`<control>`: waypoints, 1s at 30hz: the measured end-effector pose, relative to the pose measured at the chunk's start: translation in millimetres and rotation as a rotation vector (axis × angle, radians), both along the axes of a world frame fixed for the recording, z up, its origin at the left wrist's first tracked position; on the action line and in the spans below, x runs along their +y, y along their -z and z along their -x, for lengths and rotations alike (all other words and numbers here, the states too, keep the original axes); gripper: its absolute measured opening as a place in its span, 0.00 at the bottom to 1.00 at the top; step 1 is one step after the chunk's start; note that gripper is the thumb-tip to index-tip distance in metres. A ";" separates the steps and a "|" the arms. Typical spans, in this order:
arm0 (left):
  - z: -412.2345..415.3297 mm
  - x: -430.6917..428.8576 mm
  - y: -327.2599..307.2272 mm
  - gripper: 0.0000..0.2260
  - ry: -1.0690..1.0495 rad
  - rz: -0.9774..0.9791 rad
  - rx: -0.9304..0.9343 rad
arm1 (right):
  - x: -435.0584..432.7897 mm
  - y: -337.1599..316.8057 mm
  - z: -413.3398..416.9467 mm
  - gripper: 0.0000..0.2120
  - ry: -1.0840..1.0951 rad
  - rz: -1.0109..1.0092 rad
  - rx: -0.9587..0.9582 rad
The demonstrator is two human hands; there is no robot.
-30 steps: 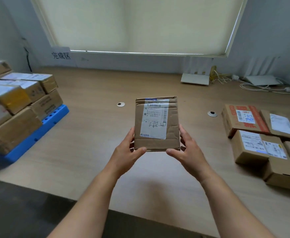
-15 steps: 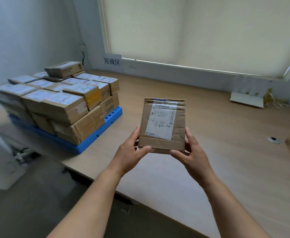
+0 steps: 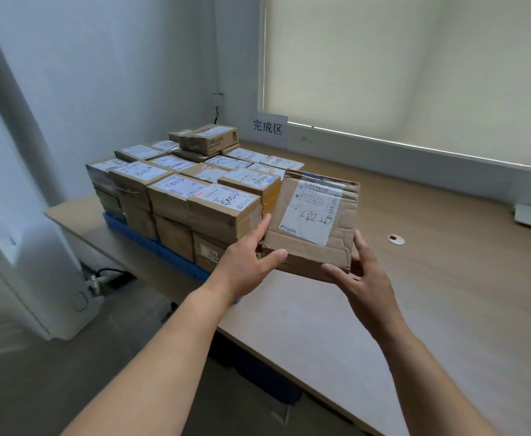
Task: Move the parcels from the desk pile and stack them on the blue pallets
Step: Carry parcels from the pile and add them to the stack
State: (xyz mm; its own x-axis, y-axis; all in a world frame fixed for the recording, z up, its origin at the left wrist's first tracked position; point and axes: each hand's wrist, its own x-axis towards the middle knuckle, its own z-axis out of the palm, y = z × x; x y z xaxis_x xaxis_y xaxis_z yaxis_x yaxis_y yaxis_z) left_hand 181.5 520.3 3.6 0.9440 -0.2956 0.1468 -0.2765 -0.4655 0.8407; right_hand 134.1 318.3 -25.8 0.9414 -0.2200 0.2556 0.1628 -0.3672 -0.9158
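- Brown cardboard parcel (image 3: pixel 313 221) sits between both hands, held up off the desk (image 3: pixel 446 325) with its labelled face tilted toward the camera.
- Its white shipping label (image 3: pixel 316 212) carries barcodes and handwritten black marks.
- The left hand (image 3: pixel 245 262) grips the parcel's lower left corner. Its thumb lies over the near edge and its index finger runs up along the left side.
- The right hand (image 3: pixel 364 275) grips the lower right corner. Its thumb is hooked over the near edge and its fingers (image 3: pixel 362 247) curl round the right side.
- The parcel spans the gap from one hand to the other, and both palms are below its near edge.
- It hangs just beside the near right corner of the stacked parcels (image 3: pixel 179 190), at about the height of their upper layer. Whether it touches them cannot be told.
- Those parcels stand in layers on a blue pallet (image 3: pixel 150 243) at the left end of the desk, and one smaller box (image 3: pixel 209 138) sits higher at the back.
- A white sign (image 3: pixel 267 127) with three black characters leans against the wall behind the stack, under the pale roller blind (image 3: pixel 415 73).
- A round grommet (image 3: pixel 395 239) is set in the desk to the right of the right hand.
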 end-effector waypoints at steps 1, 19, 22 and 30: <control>-7.7 6.3 -2.9 0.31 -0.002 -0.004 -0.008 | 5.8 -2.5 -8.8 0.37 0.001 -0.003 0.003; -212.0 56.5 -57.2 0.30 -0.039 -0.138 -0.093 | 59.5 -53.7 -215.6 0.28 -0.002 0.003 -0.068; -241.3 55.8 -59.7 0.29 -0.031 -0.128 -0.084 | 61.3 -58.3 -246.5 0.26 0.029 -0.011 -0.049; -305.3 56.6 -50.7 0.26 0.015 -0.113 -0.078 | 65.9 -57.9 -307.0 0.27 0.096 0.047 0.036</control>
